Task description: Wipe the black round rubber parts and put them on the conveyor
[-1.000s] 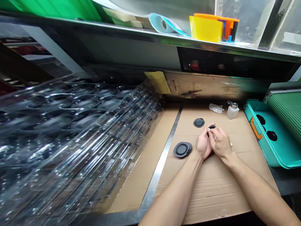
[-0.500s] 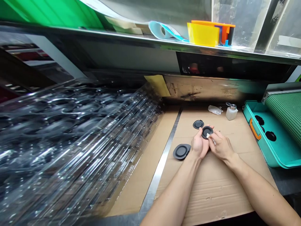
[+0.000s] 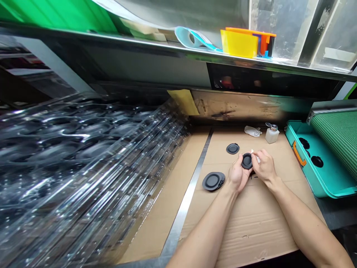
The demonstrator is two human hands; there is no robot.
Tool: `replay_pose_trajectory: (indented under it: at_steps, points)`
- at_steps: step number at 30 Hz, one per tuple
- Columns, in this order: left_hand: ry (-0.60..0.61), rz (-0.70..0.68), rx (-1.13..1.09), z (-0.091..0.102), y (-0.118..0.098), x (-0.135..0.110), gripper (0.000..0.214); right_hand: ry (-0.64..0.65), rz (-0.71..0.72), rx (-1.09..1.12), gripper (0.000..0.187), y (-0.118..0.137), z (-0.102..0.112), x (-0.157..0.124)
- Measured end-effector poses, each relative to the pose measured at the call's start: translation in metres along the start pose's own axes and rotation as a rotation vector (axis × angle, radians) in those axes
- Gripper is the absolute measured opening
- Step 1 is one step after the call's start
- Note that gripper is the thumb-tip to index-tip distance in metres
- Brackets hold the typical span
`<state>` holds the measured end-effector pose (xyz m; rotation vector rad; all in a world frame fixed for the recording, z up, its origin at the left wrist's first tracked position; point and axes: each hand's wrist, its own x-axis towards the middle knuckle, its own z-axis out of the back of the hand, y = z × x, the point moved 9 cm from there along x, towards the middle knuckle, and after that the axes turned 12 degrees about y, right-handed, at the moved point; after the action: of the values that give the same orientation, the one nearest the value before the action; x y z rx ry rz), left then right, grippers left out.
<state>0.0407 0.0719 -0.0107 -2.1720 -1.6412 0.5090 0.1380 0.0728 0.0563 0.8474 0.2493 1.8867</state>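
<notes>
My left hand (image 3: 238, 175) cups a round black rubber disc (image 3: 247, 161) in its fingers, palm turned up. My right hand (image 3: 265, 166) pinches a small white wipe (image 3: 256, 158) against the disc's right edge. Part of the disc's rim is hidden by my fingers. To the left of my hands, a stack of similar discs (image 3: 212, 181) lies on the cardboard sheet (image 3: 251, 230). A single disc (image 3: 232, 148) lies just above my left hand, not touching it.
A pump dispenser bottle (image 3: 272, 134) and crumpled white tissue (image 3: 252, 131) stand behind my hands. A teal tray (image 3: 320, 182) holding black discs is at the right. Stacked clear plastic trays (image 3: 83, 160) fill the left, past a metal strip (image 3: 184, 203).
The disc between my hands has turned, showing more of its face than a second ago. The wipe now sits at its right edge. The whole view has shifted slightly.
</notes>
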Motion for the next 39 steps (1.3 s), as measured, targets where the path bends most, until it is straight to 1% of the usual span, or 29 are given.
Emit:
replay_pose_trajectory:
  at_steps: [2, 5, 7, 9, 11, 15, 18, 20, 21, 23, 25, 27, 29, 30, 32, 34, 35, 36, 39]
  points:
    - [-0.003, -0.002, 0.0, 0.001, 0.0, 0.0, 0.039, -0.029, 0.007, 0.028, 0.024, 0.004, 0.005, -0.001]
    - [0.033, -0.001, -0.017, 0.0, 0.004, 0.003, 0.038, -0.095, -0.005, 0.029, 0.025, 0.008, 0.011, -0.004]
    - [0.032, -0.018, -0.023, 0.002, 0.006, 0.004, 0.035, -0.066, 0.023, 0.025, 0.024, 0.013, 0.007, -0.005]
    - [0.003, -0.036, -0.015, 0.007, 0.006, 0.004, 0.031, 0.019, 0.077, 0.007, 0.022, 0.019, -0.004, -0.006]
    - [-0.005, -0.042, 0.003, 0.009, 0.006, 0.004, 0.029, 0.069, 0.09, -0.042, 0.023, 0.021, -0.011, -0.005]
    - [0.057, -0.027, 0.058, 0.002, 0.008, 0.001, 0.028, 0.01, 0.007, -0.128, 0.026, 0.015, -0.007, -0.001]
    - [0.046, -0.013, 0.086, 0.001, 0.01, 0.0, 0.025, 0.028, 0.031, -0.075, 0.027, 0.016, -0.008, -0.001]
    - [0.031, 0.03, 0.072, 0.002, 0.012, 0.001, 0.028, 0.038, 0.03, -0.039, 0.027, 0.008, -0.006, -0.001]
    - [0.024, 0.053, 0.059, 0.004, 0.011, 0.001, 0.03, 0.029, 0.006, -0.037, 0.027, -0.001, -0.002, -0.002]
    - [0.004, 0.078, 0.016, 0.007, 0.006, 0.003, 0.035, 0.003, -0.089, -0.09, 0.026, -0.025, 0.011, -0.003]
    - [-0.027, 0.076, -0.046, 0.012, -0.002, 0.005, 0.034, 0.009, -0.215, -0.23, 0.025, -0.049, 0.026, -0.004]
    - [-0.05, 0.077, -0.129, 0.015, -0.009, 0.006, 0.03, 0.059, -0.313, -0.397, 0.027, -0.061, 0.037, -0.004]
    - [-0.065, 0.075, -0.203, 0.017, -0.014, 0.006, 0.029, 0.145, -0.345, -0.495, 0.032, -0.059, 0.04, -0.003]
    - [-0.072, 0.076, -0.228, 0.018, -0.015, 0.006, 0.028, 0.205, -0.344, -0.505, 0.035, -0.054, 0.037, -0.003]
    - [-0.093, 0.087, -0.248, 0.019, -0.017, 0.005, 0.029, 0.363, -0.329, -0.482, 0.04, -0.04, 0.024, -0.004]
    - [-0.114, 0.11, -0.243, 0.02, -0.017, 0.004, 0.035, 0.496, -0.322, -0.462, 0.04, -0.029, 0.013, -0.008]
    - [-0.119, 0.122, -0.237, 0.02, -0.016, 0.004, 0.039, 0.518, -0.33, -0.468, 0.04, -0.027, 0.011, -0.009]
    - [-0.118, 0.133, -0.23, 0.019, -0.016, 0.004, 0.044, 0.504, -0.343, -0.489, 0.039, -0.026, 0.014, -0.008]
    - [-0.102, 0.161, -0.209, 0.016, -0.015, 0.002, 0.054, 0.37, -0.423, -0.613, 0.04, -0.04, 0.037, -0.007]
